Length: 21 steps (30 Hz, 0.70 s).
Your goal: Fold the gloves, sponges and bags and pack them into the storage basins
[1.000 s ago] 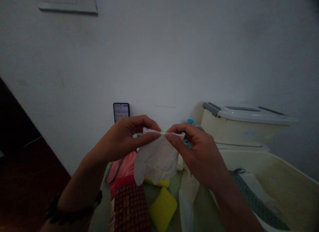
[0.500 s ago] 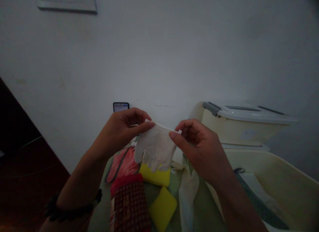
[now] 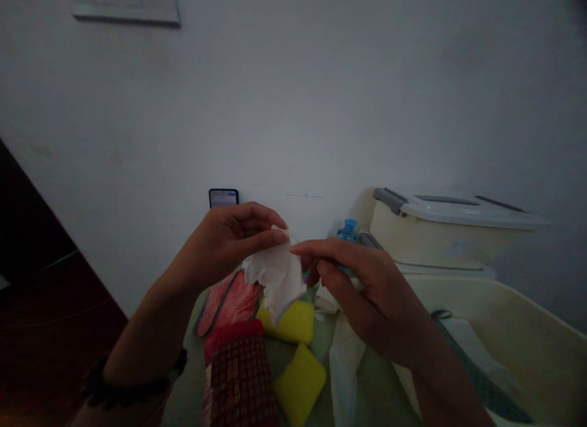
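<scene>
Here's the green surface [image 3: 376,393], and it's busy: a dark red patterned packet [image 3: 241,378] lies at the near left, a pink grey-edged cloth [image 3: 232,304] just beyond. To the packet's right, one yellow sponge [image 3: 300,384], then another yellow sponge [image 3: 293,323] behind it; further right, a limp white piece [image 3: 345,363] stretches out lengthwise.

Thin white glove [image 3: 277,274] — limp, wrinkled, hanging in midair, top edge pinched between left fingers [image 3: 270,237]

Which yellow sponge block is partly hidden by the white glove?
The farther yellow sponge block: the thin white glove overlaps it, not the nearer block.
</scene>
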{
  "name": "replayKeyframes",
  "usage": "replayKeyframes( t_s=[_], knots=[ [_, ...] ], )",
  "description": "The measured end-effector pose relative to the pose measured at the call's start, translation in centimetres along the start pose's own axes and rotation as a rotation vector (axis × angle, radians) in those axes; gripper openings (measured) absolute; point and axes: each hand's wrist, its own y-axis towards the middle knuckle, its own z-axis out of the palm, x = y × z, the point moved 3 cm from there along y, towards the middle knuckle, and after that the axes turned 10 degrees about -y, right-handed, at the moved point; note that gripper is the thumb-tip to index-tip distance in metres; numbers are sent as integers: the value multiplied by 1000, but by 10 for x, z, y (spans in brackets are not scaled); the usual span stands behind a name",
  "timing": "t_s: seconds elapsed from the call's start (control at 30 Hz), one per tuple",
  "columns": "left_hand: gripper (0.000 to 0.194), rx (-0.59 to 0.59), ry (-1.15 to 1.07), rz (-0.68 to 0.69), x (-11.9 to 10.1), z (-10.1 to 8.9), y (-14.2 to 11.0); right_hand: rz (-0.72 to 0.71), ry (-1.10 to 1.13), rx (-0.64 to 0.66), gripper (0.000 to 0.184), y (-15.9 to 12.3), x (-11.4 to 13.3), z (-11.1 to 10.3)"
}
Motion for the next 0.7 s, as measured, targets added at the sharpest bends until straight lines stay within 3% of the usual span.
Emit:
replayKeyframes(
  t_s=[0.13, 0.27, 0.43, 0.7],
  knots=[
    [13, 37, -62, -36, 1, 2, -1, -145, -188, -31, 34, 2, -3, 1],
    [12, 77, -108, -101, 3, 4, -1, -172, -249, -45, 21, 2, -8, -1],
    [6, 144, -105, -79, 3, 6, -1, -168, -162, 7, 17, 1, -8, -3],
    [6, 120, -64, 44, -2, 4, 0, -105, -20, 47, 13, 1, 3, -4]
  ],
)
